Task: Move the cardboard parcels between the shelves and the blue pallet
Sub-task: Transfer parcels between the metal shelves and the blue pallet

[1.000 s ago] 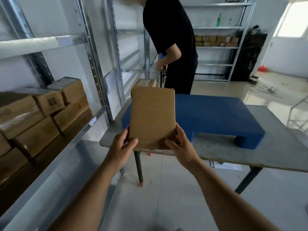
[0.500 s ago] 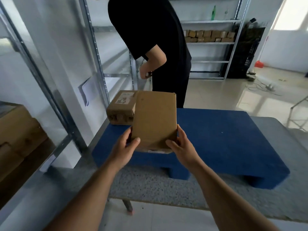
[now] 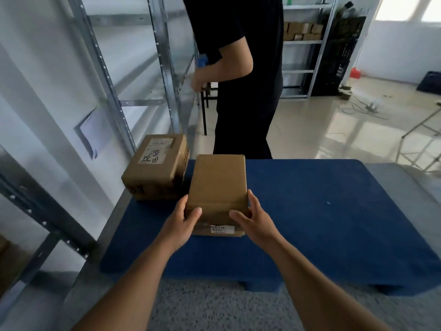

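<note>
A: Two hands on the parcel: left hand and right hand grip its near corners, over the blue pallet.

B: Touching down?

A: Probably, unclear. I'd set it flat beside the labelled parcel, then release.

View: one head-worn wide-angle camera, no second view to compare.
Facing: forward and down over the blue pallet on the grey bench.
Nearness: close; both forearms reach in from the bottom edge, left hand and right hand mid-frame.
Left edge: metal shelf uprights, bent by the lens.
Far field: a standing person in black, rear shelving, tiled floor.
</note>
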